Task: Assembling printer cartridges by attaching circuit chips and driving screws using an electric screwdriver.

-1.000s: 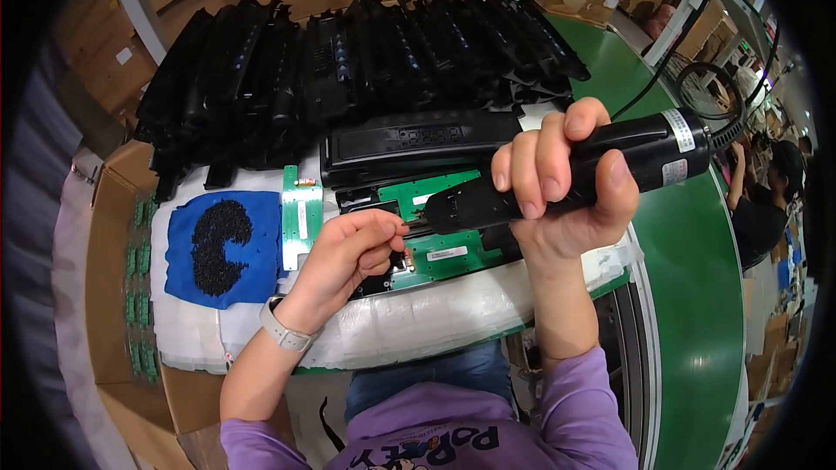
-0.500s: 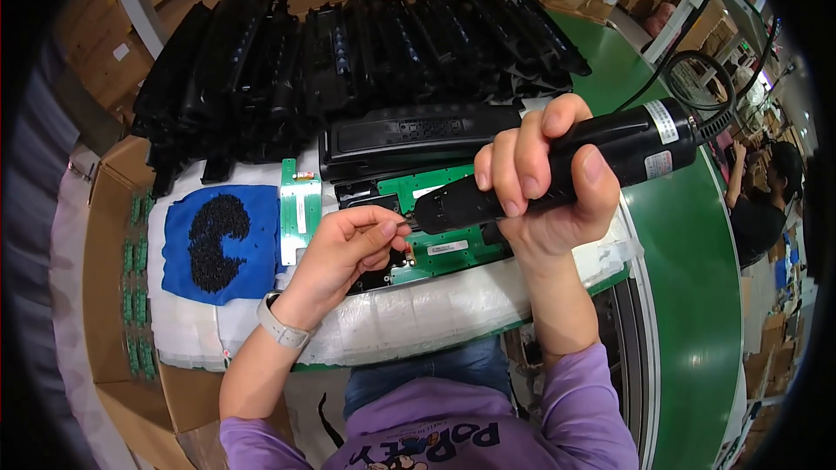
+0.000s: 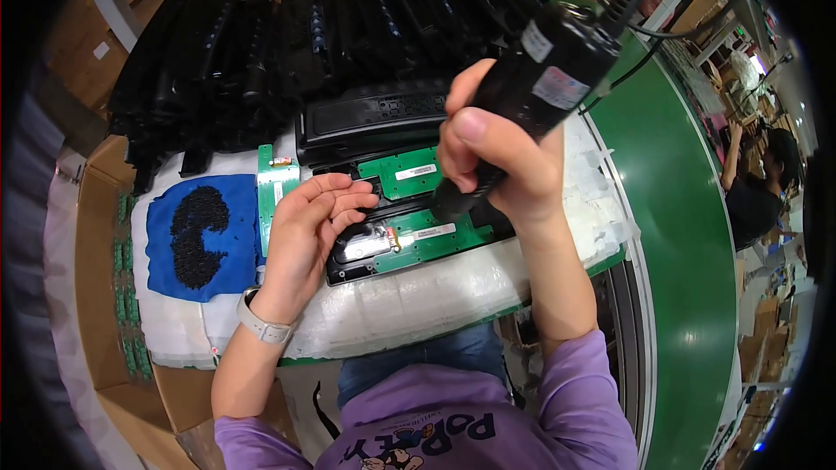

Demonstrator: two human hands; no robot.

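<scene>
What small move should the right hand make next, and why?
Perhaps the right hand should steady the electric screwdriver and check its tip before pressing. The nose points down toward the lower green circuit board, the left hand is to its left, and I cannot tell whether the tip touches anything.

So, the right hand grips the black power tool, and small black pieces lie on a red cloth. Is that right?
Not quite: the head view shows the cloth is blue, not red. The right hand does grip the black power tool, and small black pieces do lie on the cloth.
</scene>
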